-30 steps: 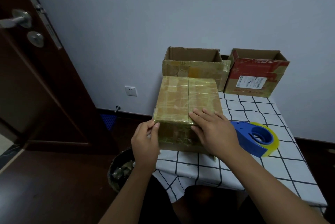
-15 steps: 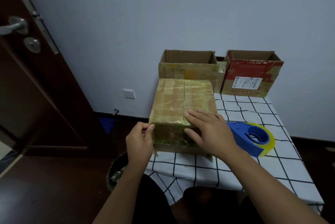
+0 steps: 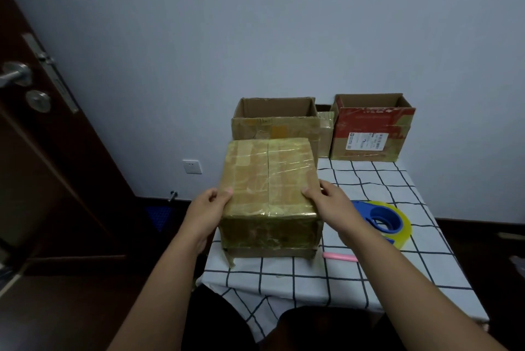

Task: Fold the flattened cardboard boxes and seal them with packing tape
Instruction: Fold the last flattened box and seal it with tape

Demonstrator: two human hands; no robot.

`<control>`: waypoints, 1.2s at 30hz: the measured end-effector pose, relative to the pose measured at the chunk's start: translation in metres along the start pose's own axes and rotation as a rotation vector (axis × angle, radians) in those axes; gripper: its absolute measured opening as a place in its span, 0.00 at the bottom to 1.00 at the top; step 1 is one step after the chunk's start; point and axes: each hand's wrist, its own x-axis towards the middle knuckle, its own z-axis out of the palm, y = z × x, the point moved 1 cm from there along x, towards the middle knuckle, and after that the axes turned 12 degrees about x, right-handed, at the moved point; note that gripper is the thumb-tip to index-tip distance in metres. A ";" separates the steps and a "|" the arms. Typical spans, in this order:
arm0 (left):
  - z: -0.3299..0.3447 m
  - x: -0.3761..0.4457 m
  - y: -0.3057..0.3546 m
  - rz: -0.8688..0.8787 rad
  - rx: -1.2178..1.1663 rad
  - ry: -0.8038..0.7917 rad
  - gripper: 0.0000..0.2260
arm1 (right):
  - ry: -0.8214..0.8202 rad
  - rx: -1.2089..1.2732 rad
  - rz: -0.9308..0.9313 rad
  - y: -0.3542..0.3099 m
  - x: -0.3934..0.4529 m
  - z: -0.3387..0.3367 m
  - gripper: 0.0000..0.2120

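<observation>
Checked cloth covers the surface (image 3: pixel 369 274) at lower right of the frame, and the box (image 3: pixel 270 180) stands at its left edge, mid-frame, flaps shut and glossy with tape. Left hand (image 3: pixel 208 210) and right hand (image 3: pixel 326 203) clasp its opposite top edges, thumbs on top and fingers down the sides, probably to steady it or lift it away as finished. Just right of the box lies the dispenser (image 3: pixel 383 220), within reach, while two open boxes (image 3: pixel 274 123) wait against the wall.
</observation>
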 end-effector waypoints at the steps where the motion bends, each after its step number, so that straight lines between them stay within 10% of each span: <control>1: -0.001 -0.001 0.000 0.021 0.001 0.032 0.13 | 0.009 0.024 -0.020 -0.002 -0.005 -0.003 0.21; 17: 0.017 -0.057 0.037 0.132 -0.383 -0.078 0.33 | -0.049 0.477 -0.104 -0.003 -0.062 -0.061 0.15; 24: 0.047 -0.072 0.052 0.298 -0.282 -0.256 0.23 | 0.018 0.560 -0.031 0.003 -0.074 -0.101 0.31; 36: 0.112 -0.047 0.076 0.405 -0.153 -0.368 0.18 | 0.099 0.709 -0.218 0.014 -0.079 -0.167 0.27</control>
